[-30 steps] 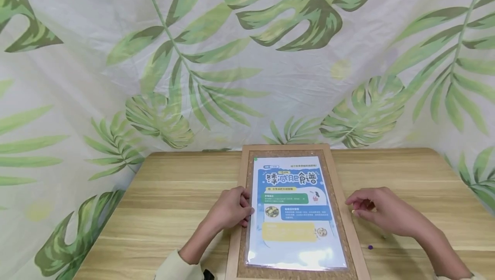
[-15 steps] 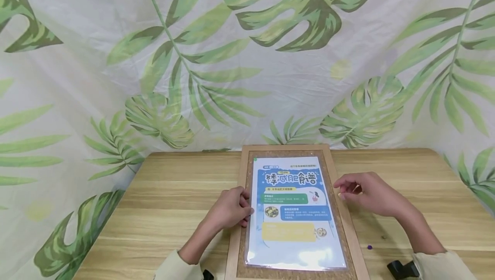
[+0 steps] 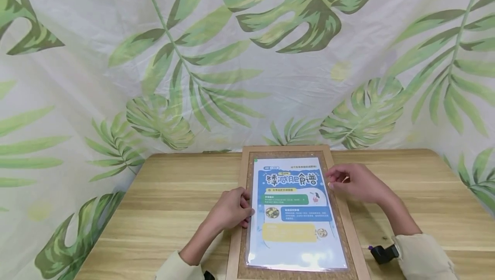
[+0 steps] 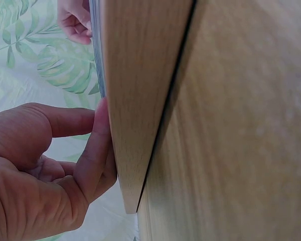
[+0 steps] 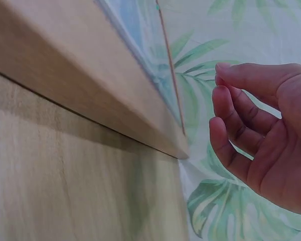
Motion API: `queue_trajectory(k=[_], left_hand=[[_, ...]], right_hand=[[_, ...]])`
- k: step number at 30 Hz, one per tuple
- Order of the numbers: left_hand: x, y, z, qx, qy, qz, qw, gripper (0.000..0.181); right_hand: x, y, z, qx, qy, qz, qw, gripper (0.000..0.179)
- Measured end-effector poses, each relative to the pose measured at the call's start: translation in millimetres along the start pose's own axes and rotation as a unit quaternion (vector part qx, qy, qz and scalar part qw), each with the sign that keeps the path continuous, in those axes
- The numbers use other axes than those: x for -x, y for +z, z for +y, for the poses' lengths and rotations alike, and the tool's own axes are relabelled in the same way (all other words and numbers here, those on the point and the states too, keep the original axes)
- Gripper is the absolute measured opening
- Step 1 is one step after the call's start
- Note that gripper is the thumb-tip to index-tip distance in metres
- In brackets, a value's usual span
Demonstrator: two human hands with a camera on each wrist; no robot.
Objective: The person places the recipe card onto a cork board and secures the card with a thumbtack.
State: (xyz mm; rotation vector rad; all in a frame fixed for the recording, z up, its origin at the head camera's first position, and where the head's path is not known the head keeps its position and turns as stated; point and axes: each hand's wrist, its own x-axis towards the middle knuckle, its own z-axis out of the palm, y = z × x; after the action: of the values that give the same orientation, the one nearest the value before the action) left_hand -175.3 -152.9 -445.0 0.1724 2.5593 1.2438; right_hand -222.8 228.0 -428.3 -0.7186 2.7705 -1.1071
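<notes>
A laminated poster (image 3: 295,254) with blue, green and yellow panels lies on a cork board (image 3: 247,267) framed in light wood. A small green pin (image 3: 255,160) sits at the poster's upper left corner. My left hand (image 3: 231,209) rests over the frame's left side, thumb and curled fingers pinching at the poster's left edge. Over the frame's right side, my right hand (image 3: 353,181) has thumb and forefinger brought together beside the poster's upper right. A tiny yellowish pin (image 3: 330,184) shows at those fingertips; the right wrist view hides it.
The board lies on a wood-grain table (image 3: 185,185), its far end near a leaf-patterned cloth (image 3: 232,78). A purple pin (image 3: 370,247) lies to the right of the frame, partly behind the black wrist camera (image 3: 383,254). Another tiny thing (image 3: 384,239) lies close by.
My right hand has moved left and away from me, from the table beside the frame to over the poster's right edge. The left hand and the poster have stayed put.
</notes>
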Motion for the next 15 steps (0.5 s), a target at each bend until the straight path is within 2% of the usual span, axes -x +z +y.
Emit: queue_trajectory(k=[10,15], left_hand=[[1.1,-1.1,0.6,0.0,0.008,0.001,1.0,0.031],[1.2,-0.6,1.2,0.003,0.002,0.001,1.0,0.031]], right_hand=[[-23.2,-1.6,14.0,-0.014,0.001,-0.003,0.9999,0.019],[-36.1,-1.3,22.4,0.007,-0.015,0.001,0.9999,0.015]])
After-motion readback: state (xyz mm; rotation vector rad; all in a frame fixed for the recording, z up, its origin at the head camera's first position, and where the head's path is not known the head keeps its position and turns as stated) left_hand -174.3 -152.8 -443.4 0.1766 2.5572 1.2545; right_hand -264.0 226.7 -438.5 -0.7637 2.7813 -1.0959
